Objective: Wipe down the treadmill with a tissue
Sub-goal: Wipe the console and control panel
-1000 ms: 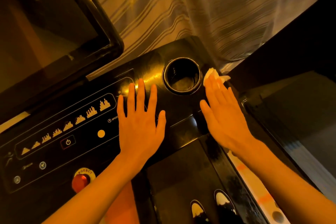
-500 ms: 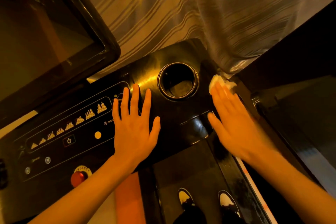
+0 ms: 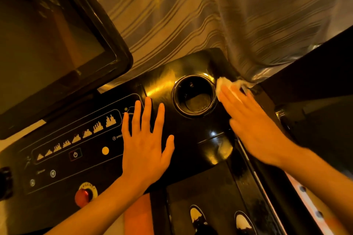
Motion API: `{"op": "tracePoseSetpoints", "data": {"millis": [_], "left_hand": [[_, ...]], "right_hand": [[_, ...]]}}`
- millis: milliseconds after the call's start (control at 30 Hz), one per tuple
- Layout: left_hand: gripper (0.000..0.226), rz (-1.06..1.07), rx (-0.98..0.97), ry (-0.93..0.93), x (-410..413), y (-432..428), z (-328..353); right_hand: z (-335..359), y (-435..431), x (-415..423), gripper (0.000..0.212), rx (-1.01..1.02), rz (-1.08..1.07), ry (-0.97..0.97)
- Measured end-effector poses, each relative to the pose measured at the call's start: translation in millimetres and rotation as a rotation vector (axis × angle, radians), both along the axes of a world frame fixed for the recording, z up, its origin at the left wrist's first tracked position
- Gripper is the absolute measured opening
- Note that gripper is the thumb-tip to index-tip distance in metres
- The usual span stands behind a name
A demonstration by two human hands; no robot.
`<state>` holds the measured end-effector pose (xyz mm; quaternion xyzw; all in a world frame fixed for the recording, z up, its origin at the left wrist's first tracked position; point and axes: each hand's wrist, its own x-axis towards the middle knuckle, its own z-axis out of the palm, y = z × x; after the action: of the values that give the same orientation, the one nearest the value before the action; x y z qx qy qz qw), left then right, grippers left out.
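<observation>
The glossy black treadmill console filled the middle of the view, with its round cup holder sunk into the top; the white tissue lay crumpled on the console just right of the cup holder, touching its rim or very nearly so. The right hand lay over the tissue with straight fingers, pressing it flat against the surface rather than gripping it; the hand's outline was blurred. The left hand rested palm down on the console to the lower left of the cup holder, fingers spread and relaxed, grasping nothing; its fingertips reached the edge of the printed control panel. Further left of the cup holder sat the power button and a yellow dot; far to its lower left stood the red emergency stop button. A dark screen rose to the upper left of the cup holder; a striped curtain hung behind it. Below the cup holder, two white-toed shoes stood on the dark belt.
</observation>
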<state>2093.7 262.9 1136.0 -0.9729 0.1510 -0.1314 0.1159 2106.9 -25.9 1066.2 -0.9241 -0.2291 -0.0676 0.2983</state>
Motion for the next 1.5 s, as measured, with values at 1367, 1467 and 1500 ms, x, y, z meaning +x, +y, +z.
{"op": "tracePoseSetpoints", "data": {"millis": [1367,1467,1500], "left_hand": [[0.075,0.012,-0.030,0.011,1.8,-3.1,-1.3],[0.076,0.009,-0.045,0.018,2.0,-3.2,-0.2],[0.076,0.010,-0.043,0.024,1.7,-3.8,0.0]], "right_hand": [[2.2,8.2,74.6,0.086,0.199,-0.086,0.058],[7.6,12.8,90.7,0.092,0.112,-0.124,0.055],[6.6,11.7,78.2,0.090,0.109,-0.149,0.064]]}}
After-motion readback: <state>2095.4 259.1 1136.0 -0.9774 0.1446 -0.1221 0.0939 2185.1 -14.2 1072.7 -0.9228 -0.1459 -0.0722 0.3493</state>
